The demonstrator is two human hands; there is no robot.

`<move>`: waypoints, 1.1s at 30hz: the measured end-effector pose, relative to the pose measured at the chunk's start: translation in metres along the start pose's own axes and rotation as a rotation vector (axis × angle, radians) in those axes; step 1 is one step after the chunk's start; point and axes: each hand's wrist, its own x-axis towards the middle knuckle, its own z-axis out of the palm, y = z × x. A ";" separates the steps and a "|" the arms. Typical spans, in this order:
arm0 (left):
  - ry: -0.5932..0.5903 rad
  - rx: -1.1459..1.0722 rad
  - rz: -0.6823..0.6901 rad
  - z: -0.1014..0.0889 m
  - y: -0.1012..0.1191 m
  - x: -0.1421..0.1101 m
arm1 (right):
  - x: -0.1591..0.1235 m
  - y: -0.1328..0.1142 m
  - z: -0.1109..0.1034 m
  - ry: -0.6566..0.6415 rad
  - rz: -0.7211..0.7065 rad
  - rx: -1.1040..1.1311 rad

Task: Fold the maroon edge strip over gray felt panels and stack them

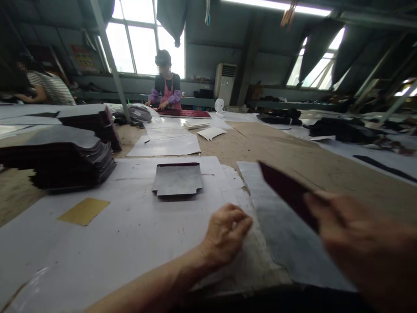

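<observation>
White paper lay across lower left, head view. Right hand, lower right, blurred, pinched a dark red piece; left hand, lower centre, curled, couldn't tell if holding. Steady edge grip seemed best against creasing.

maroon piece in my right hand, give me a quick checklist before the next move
1. Right hand gripping the maroon piece: ok, held by its near end.
2. Maroon piece's edges undamaged: cannot tell, it is blurred.
3. Left hand free: cannot tell, fingers curled, nothing visible in them.
4. Notched grey panel apart from both hands: ok, beyond the left hand.
5. Tan card apart from the notched grey panel: ok, nearer and to its left.
</observation>
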 end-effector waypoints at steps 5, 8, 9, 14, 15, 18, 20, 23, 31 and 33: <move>0.056 0.005 -0.328 -0.093 -0.015 -0.033 | -0.030 -0.145 0.054 0.252 -0.308 0.309; 0.103 0.082 -0.439 -0.135 -0.022 -0.054 | -0.051 -0.183 0.068 0.354 -0.380 0.277; 0.115 0.120 -0.464 -0.143 -0.024 -0.058 | -0.053 -0.187 0.069 0.374 -0.391 0.268; 0.072 0.378 -0.457 -0.138 -0.028 -0.058 | -0.044 -0.194 0.062 0.292 -0.454 0.250; 0.059 0.431 -0.435 -0.133 -0.027 -0.055 | -0.042 -0.198 0.061 0.280 -0.456 0.248; 0.037 0.560 -0.376 -0.121 -0.024 -0.045 | -0.040 -0.213 0.063 0.273 -0.415 0.268; 0.021 0.616 -0.346 -0.118 -0.023 -0.041 | -0.040 -0.218 0.064 0.226 -0.381 0.357; -0.026 0.650 -0.320 -0.119 -0.024 -0.038 | -0.027 -0.199 0.061 0.017 -0.410 0.655; -0.098 0.629 -0.253 -0.121 -0.030 -0.041 | 0.026 -0.102 0.089 -0.496 -0.225 0.599; -0.119 0.659 -0.173 -0.121 -0.032 -0.042 | 0.029 -0.098 0.099 -0.573 -0.278 0.604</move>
